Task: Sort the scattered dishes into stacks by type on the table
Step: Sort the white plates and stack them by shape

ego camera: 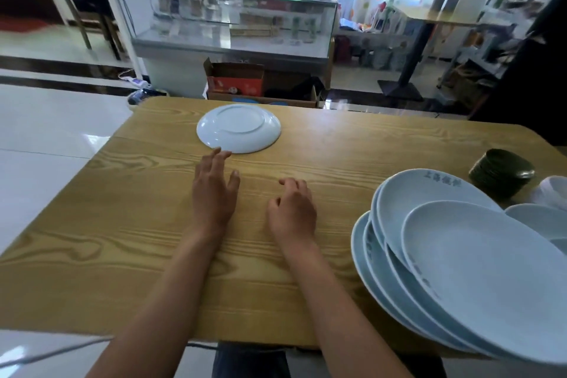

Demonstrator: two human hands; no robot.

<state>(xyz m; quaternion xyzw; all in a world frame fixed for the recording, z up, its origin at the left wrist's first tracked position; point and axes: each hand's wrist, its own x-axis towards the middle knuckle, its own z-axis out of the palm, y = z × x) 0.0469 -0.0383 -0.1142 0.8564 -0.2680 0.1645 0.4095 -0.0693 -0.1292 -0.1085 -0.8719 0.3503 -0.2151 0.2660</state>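
A: On the wooden table (122,224), head view: one round white ceramic plate (238,128) lies upside down at the far side, alone. The left hand (213,190), fingers straight and holding nothing, nearly touches its near rim.

B: And the right hand (291,209)?

A: Loosely curled, empty. At the near right, the pale blue oval platters (460,255) overlap untidily beside a dark green stack of small dishes (500,173). Sorting looks barely begun.

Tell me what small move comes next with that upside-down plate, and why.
Probably slide the left hand forward and take the plate by its near rim. Its fingertips sit just short of that rim, both hands hold nothing, and the plate lies alone, away from the pile.
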